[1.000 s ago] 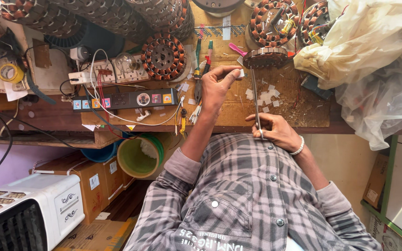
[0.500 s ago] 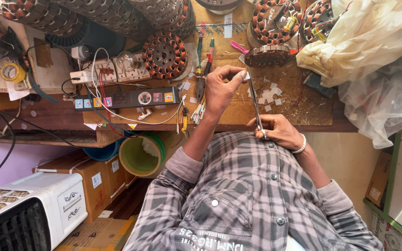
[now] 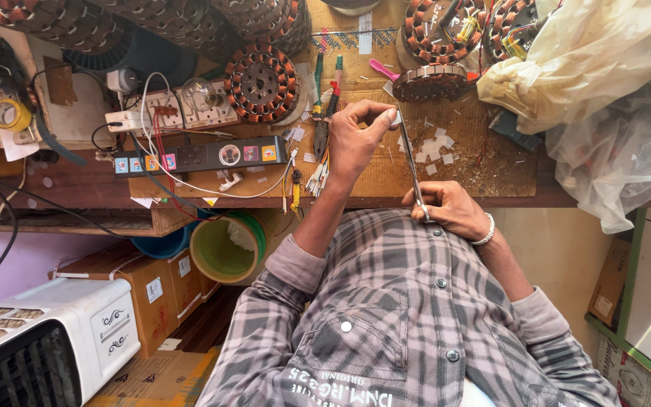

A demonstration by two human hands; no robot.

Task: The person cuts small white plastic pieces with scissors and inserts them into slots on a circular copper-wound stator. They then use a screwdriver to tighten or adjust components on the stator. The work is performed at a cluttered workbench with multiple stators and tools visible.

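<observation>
I see the right hand (image 3: pixel 450 209) clenched round the handle end of long metal scissors (image 3: pixel 412 162), blades reaching up to the left hand (image 3: pixel 356 139). Left hand pinches a small white paper piece (image 3: pixel 396 117) at the blade tips. White paper scraps (image 3: pixel 435 147) lie just beside on the worktop (image 3: pixel 491 169), wound stator (image 3: pixel 263 83) near.

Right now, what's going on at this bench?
A person in a checked shirt works at a cluttered wooden workbench. The right hand grips long steel scissors, blades pointing away. The left hand pinches a small white paper piece at the blade tips. Cut white paper bits lie beside the blades, with a copper-wound round stator nearby.
</observation>
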